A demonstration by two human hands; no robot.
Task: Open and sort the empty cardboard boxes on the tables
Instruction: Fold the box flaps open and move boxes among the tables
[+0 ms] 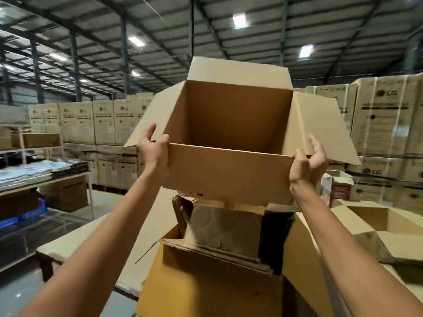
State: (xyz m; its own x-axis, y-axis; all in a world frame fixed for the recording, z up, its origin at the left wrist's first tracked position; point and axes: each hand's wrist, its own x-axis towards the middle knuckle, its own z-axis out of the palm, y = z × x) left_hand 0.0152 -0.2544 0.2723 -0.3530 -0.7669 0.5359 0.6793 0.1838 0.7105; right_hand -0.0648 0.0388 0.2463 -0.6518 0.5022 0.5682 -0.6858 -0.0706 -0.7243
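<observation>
A person holds an open box (229, 177) up in the air with both arms raised. Its mouth is tipped toward the camera, showing a bare brown inside, and all four flaps are spread outward. The left grip (153, 152) is clamped on the box's near left corner, thumb on the front wall and fingers curled behind the side flap. The right grip (307, 162) is clamped on the near right corner in the same way.

Directly under the held box stands a yellowish carton (206, 291) stuffed with upright flattened cardboard (225, 227). Whether the two touch cannot be told. Just left of the carton is the corner of a table (75, 239). To the right lies another open box (366, 227), with a small red and white box (336, 187) behind it. Stacked printed cartons (103, 124) line the background under a warehouse roof.
</observation>
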